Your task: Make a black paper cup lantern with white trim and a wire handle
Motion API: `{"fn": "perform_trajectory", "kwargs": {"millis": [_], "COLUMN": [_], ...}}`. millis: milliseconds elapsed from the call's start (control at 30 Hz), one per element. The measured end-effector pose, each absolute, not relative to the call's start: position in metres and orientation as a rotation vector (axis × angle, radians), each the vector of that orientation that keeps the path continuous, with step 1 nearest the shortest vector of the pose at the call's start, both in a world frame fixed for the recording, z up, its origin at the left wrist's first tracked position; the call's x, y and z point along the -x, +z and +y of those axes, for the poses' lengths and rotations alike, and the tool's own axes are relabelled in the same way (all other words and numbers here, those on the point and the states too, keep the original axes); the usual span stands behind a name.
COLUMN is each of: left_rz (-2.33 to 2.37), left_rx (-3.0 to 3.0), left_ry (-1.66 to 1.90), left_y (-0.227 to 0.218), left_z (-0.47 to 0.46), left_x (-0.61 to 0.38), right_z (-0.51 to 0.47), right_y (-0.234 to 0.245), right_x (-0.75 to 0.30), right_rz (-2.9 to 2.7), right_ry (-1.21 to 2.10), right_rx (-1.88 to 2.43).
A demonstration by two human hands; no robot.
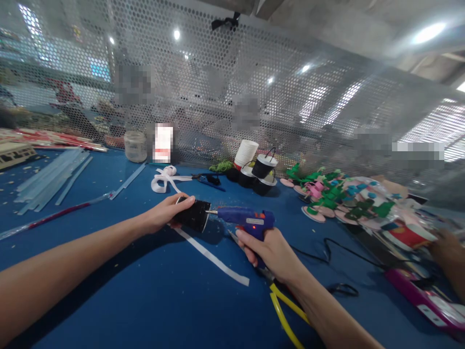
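Black and slightly glossy, the cup (pixel 195 215) lies tipped on its side in my left hand (pixel 169 212), held above the middle of the blue desk (pixel 145 295), with my thumb on top and my fingers curled beneath. My right hand (pixel 267 252) grips the blue glue gun (pixel 238 218), its nozzle (pixel 212 212) pointing at the cup's wall; I can't tell whether they touch. I'd judge the cup light and thin-walled, probably paper, smooth enough to slip and easily dented by a hard squeeze. It seems best held lightly around the side, fingers away from the nozzle, which is likely hot. White ribbon (pixel 214 258) runs from beneath the cup towards the desk's near edge. The glue gun carries a pale label (pixel 255 221), too small to read; the bright panel (pixel 162 143) by the far edge is blurred out, and I can make out no brand.
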State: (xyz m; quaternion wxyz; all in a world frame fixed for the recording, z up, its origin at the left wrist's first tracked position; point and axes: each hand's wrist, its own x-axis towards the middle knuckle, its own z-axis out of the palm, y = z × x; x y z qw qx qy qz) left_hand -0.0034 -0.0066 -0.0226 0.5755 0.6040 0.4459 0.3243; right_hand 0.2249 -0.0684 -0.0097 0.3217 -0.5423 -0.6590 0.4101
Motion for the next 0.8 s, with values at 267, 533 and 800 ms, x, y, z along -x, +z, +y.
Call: {"fn": "perform_trajectory", "kwargs": {"millis": [267,533,800], "left_rz": [1.017,1.029,1.022], "left_rx": [-1.451,-1.443,-1.484], "left_ry": [0.776,0.812,0.828], "left_y": [-0.0188,-0.0177,-0.0173], "left_z": [-0.0109,-0.0106,-0.0111], "left_x": [0.0011,0.0012,0.0019], "right_z": [-0.0690,-0.0715,-0.0720], "right_y": [-0.0089,-0.0077,-0.0047], "right_x": [-0.2241,-0.2264,-0.2255], "right_rz": [-1.635,-1.728,-1.636], "right_ry": [1.089,1.097,1.089], "right_rx": [1.413,1.409,1.420]}}
